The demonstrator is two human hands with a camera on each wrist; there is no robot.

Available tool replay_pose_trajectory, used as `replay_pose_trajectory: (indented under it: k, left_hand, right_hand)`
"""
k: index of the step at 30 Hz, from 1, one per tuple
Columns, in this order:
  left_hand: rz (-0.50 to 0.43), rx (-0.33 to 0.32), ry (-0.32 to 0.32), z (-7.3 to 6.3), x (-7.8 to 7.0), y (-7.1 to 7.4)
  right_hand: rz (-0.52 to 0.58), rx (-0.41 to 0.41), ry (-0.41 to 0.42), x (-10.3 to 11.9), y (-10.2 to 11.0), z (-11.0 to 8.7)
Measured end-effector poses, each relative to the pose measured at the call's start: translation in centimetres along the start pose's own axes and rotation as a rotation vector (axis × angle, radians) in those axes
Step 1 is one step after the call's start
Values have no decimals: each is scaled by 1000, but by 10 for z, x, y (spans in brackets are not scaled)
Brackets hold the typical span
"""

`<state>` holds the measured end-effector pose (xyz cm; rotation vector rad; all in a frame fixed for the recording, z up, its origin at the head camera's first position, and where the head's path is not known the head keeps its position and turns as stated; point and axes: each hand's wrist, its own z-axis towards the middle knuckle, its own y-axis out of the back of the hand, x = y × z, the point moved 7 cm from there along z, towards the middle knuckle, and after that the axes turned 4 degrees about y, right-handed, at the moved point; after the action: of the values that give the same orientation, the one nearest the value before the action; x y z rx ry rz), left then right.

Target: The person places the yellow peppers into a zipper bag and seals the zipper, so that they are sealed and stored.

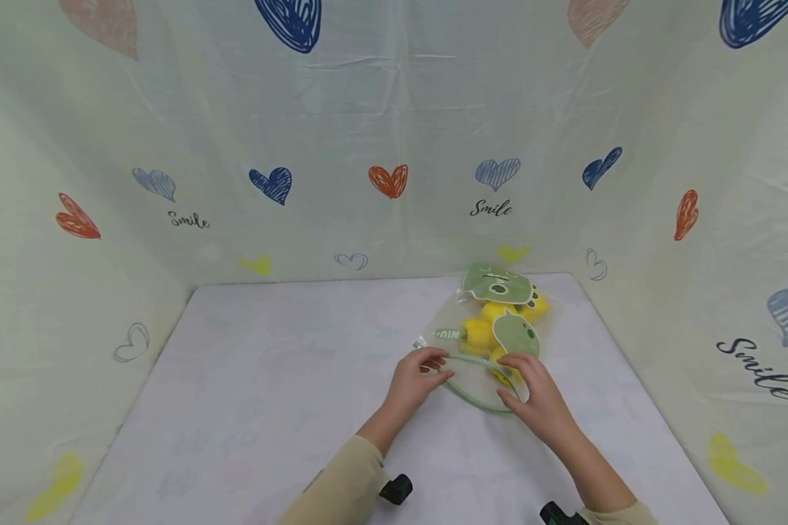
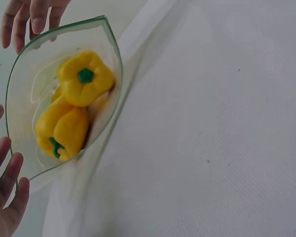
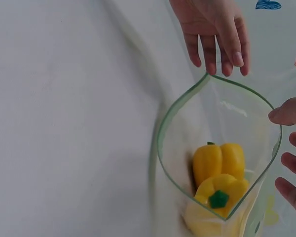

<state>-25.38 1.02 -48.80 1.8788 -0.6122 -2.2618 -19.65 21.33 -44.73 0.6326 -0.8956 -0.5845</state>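
Between the hands lies a clear plastic bag (image 1: 448, 319) with green cartoon prints, its green-edged mouth spread wide towards me. Several yellow bell peppers (image 1: 478, 335) with green stems are inside; the left wrist view shows two of the peppers (image 2: 85, 79) through the mouth. My left hand (image 1: 420, 380) is at the mouth's left corner, with its fingers loosely extended in the right wrist view. On the right, my right hand (image 1: 537, 397) has its thumb and fingers spread apart around the rim (image 3: 274, 109). Neither hand visibly pinches the bag.
The bag lies on a white-covered table (image 1: 269, 379), towards its far right. A pale curtain (image 1: 341, 109) printed with hearts and "Smile" surrounds the table at the back and sides. A black device (image 1: 396, 489) is at the left wrist, another (image 1: 558, 514) at the right.
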Motion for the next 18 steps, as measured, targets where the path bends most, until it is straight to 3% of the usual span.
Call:
replay_pose_trajectory:
  k: [5, 12, 18]
  left_hand:
    - [0, -46, 11, 0, 9, 15]
    - [26, -111, 25, 5, 25, 36]
    - [76, -93, 41, 11, 43, 45]
  right_hand:
    - [29, 3, -19, 5, -6, 7]
    - [69, -20, 14, 15, -14, 17]
    - [108, -29, 39, 24, -25, 29]
